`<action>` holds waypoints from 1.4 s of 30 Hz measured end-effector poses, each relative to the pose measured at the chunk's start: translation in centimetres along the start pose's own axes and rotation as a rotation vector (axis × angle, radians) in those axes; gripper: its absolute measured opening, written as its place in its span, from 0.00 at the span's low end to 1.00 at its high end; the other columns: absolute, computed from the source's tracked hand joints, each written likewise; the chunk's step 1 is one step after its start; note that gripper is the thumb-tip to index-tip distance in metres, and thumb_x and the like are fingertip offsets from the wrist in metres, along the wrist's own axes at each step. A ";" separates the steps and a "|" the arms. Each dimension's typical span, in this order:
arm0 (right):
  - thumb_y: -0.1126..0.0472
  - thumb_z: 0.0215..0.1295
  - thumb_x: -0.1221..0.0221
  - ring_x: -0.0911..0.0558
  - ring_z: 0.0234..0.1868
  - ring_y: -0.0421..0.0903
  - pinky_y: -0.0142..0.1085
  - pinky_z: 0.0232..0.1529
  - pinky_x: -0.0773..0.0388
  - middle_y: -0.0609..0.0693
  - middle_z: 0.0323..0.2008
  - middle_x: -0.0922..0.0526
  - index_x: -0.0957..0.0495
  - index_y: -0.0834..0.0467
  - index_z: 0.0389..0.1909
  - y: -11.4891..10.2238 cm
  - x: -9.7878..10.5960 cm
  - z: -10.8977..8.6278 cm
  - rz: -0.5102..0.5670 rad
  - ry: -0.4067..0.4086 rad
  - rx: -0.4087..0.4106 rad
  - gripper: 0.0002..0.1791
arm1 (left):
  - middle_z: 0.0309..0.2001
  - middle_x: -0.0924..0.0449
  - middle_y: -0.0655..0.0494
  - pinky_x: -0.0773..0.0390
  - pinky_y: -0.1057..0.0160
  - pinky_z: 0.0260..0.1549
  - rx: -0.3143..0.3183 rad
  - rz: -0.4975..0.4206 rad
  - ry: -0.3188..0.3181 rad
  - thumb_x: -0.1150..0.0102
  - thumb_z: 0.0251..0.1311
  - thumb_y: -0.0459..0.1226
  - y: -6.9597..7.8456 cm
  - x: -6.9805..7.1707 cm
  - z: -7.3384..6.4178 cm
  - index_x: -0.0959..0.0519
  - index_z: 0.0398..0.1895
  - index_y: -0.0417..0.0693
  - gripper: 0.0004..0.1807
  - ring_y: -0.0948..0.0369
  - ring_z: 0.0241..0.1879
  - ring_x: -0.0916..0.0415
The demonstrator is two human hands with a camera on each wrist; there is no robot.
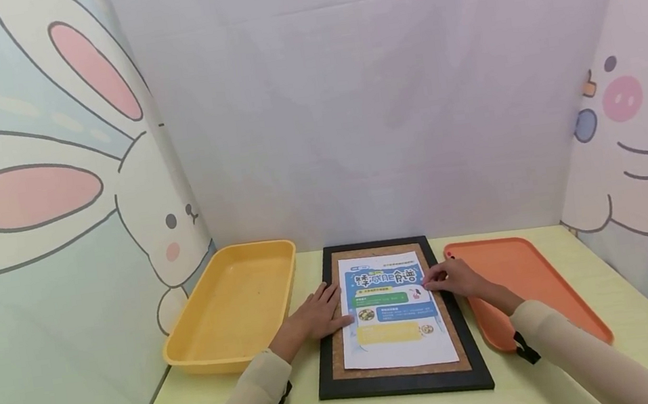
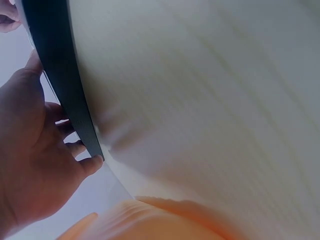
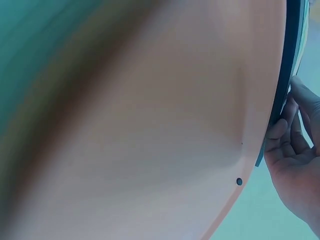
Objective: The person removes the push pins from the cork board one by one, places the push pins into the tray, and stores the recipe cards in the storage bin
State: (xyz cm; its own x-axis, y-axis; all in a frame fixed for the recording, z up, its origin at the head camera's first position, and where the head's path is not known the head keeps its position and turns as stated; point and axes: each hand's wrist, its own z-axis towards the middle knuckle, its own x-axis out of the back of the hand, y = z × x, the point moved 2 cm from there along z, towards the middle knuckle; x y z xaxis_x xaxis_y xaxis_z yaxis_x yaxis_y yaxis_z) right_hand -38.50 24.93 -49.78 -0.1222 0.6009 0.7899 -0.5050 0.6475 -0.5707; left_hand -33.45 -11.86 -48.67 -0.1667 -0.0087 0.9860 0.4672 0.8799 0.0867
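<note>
A printed paper sheet (image 1: pixel 402 353) with a blue heading and coloured text boxes lies on a black-framed corkboard (image 1: pixel 342 378). My left hand (image 1: pixel 319 313) rests with spread fingers over the board's left side, the thumb on the sheet's left edge. In the left wrist view, the left hand (image 2: pixel 37 145) reaches across the black frame (image 2: pixel 62 85). At the sheet's upper right edge my right hand (image 1: pixel 455 278) has curled fingers, with thumb and forefinger pinching a small pink thing, mostly hidden. The right wrist view shows the right hand (image 3: pixel 295 150) beside the frame.
A deep yellow tray (image 1: pixel 221 311) stands left of the board. To the right lies an orange tray (image 1: pixel 517 265), close beside the frame and partly under the right forearm. A small red dot (image 1: pixel 448 254) shows at its upper left corner. Fabric walls enclose the table.
</note>
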 end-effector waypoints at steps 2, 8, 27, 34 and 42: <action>0.60 0.65 0.28 0.22 0.31 0.39 0.28 0.32 0.24 0.44 0.35 0.12 0.10 0.55 0.38 -0.1 0.1 0.0 0.000 0.000 0.002 0.04 | 0.83 0.51 0.48 0.45 0.44 0.77 -0.001 0.001 0.001 0.58 0.72 0.69 0.0 0.0 0.0 0.48 0.84 0.43 0.51 0.45 0.82 0.57; 0.59 0.66 0.29 0.22 0.32 0.40 0.29 0.34 0.23 0.43 0.35 0.12 0.11 0.53 0.38 0.0 0.2 0.1 -0.002 0.001 -0.004 0.03 | 0.83 0.50 0.47 0.45 0.44 0.77 -0.006 -0.001 0.010 0.57 0.72 0.69 0.0 0.0 0.1 0.47 0.83 0.43 0.50 0.45 0.82 0.56; 0.61 0.65 0.29 0.21 0.34 0.41 0.30 0.37 0.21 0.44 0.36 0.13 0.11 0.55 0.40 0.1 1.1 -0.2 -0.014 0.023 -0.056 0.04 | 0.84 0.52 0.49 0.46 0.44 0.77 0.011 0.006 -0.001 0.58 0.72 0.69 0.1 -0.1 0.1 0.48 0.84 0.45 0.50 0.46 0.82 0.58; 0.61 0.65 0.28 0.22 0.32 0.42 0.30 0.35 0.21 0.45 0.35 0.12 0.10 0.56 0.39 0.7 1.4 -0.4 -0.027 0.048 -0.062 0.05 | 0.84 0.52 0.49 0.46 0.44 0.77 0.018 0.001 0.001 0.57 0.72 0.69 0.2 0.0 -0.1 0.48 0.84 0.45 0.50 0.46 0.82 0.58; 0.62 0.66 0.29 0.19 0.35 0.43 0.32 0.38 0.19 0.48 0.38 0.11 0.11 0.57 0.40 1.5 2.0 -0.7 -0.024 0.068 -0.111 0.04 | 0.84 0.52 0.49 0.47 0.44 0.77 0.022 0.003 -0.001 0.57 0.72 0.69 0.2 0.0 0.0 0.48 0.84 0.45 0.50 0.46 0.83 0.58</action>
State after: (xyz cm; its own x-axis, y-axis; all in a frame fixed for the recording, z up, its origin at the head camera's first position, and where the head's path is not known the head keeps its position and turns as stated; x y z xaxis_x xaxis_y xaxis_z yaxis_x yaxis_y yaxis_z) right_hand -38.95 27.45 -49.21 -0.0514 0.6128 0.7886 -0.4089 0.7075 -0.5764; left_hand -33.34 -11.72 -48.64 -0.1659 -0.0056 0.9861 0.4484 0.8902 0.0805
